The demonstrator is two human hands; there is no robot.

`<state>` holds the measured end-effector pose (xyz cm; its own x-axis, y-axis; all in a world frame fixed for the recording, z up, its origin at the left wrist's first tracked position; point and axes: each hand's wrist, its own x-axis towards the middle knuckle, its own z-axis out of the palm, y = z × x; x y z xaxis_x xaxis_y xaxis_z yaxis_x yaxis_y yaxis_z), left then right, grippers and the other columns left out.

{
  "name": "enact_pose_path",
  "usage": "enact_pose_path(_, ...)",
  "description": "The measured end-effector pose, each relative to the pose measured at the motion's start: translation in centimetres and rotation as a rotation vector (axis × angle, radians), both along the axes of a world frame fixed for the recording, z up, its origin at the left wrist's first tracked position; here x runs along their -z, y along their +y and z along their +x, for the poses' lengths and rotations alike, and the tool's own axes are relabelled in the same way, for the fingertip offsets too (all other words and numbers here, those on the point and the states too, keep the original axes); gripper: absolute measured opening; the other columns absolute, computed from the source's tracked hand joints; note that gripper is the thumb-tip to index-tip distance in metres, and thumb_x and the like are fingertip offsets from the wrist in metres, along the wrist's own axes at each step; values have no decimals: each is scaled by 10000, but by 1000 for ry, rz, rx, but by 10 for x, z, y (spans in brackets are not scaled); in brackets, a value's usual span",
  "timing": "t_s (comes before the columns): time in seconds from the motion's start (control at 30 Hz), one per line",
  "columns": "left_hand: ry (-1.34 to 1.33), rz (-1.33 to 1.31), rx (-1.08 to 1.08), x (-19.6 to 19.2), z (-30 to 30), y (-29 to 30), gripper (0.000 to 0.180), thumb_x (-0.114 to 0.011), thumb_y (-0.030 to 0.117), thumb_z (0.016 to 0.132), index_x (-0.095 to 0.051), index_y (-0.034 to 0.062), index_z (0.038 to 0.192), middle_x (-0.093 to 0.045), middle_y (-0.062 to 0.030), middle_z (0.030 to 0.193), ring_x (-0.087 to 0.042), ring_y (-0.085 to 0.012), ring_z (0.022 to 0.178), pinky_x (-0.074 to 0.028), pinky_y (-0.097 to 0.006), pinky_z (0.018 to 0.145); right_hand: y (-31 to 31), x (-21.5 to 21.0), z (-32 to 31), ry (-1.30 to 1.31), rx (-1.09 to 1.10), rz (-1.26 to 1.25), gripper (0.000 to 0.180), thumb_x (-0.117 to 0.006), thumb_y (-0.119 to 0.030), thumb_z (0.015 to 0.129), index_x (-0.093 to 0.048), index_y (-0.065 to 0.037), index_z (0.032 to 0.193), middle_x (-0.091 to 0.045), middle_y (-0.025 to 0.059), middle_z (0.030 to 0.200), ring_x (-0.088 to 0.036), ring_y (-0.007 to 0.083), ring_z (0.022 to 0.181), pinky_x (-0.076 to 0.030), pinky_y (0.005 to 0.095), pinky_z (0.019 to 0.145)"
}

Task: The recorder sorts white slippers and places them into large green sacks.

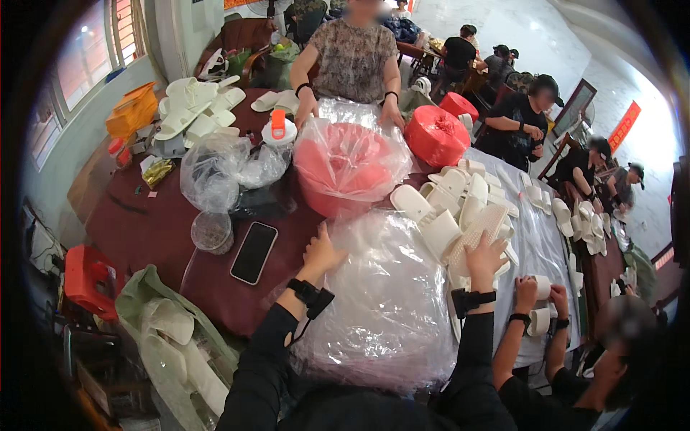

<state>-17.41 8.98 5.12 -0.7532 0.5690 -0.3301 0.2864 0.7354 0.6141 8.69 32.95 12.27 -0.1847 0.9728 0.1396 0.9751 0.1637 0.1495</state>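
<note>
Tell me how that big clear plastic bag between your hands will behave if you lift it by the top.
The clear plastic bag looks thin and crinkled, so it will probably sag and fold rather than hold shape. Its glossy film may slip under the left hand. It bulges wide, so the load may shift as it rises; the right hand is on a white slipper.

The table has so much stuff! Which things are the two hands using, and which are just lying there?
In use:
left hand on clear plastic bag
right hand on white slippers

Lying about:
black phone
round lidded tub
orange bag
red stool
</note>
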Motion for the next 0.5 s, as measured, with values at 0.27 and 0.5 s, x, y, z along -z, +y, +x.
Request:
enact_pose_path(0.27, -124, 218, -33, 14, -14, 11, 987, -747, 268, 637, -158, 71, 1404, -548, -239, 1186, -559, -359, 1075, -443, -388, 913, 11, -9, -10, 228, -459, 196, 647, -691, -323, 758, -449, -65, 1300, -441, 203, 1324, -395, 363, 1236, -343, 477, 986)
enact_pose_path(0.5, -47, 265, 39, 17, -13, 10, 892, -731, 231, 641, -256, 77, 1381, -578, -246, 1130, -584, -367, 1032, -465, -396, 870, -73, 34, -150, 695, -1306, -234, 375, -642, -252, 818, -572, 5, 1082, -559, 199, 1139, -510, 371, 1078, -396, 424, 942)
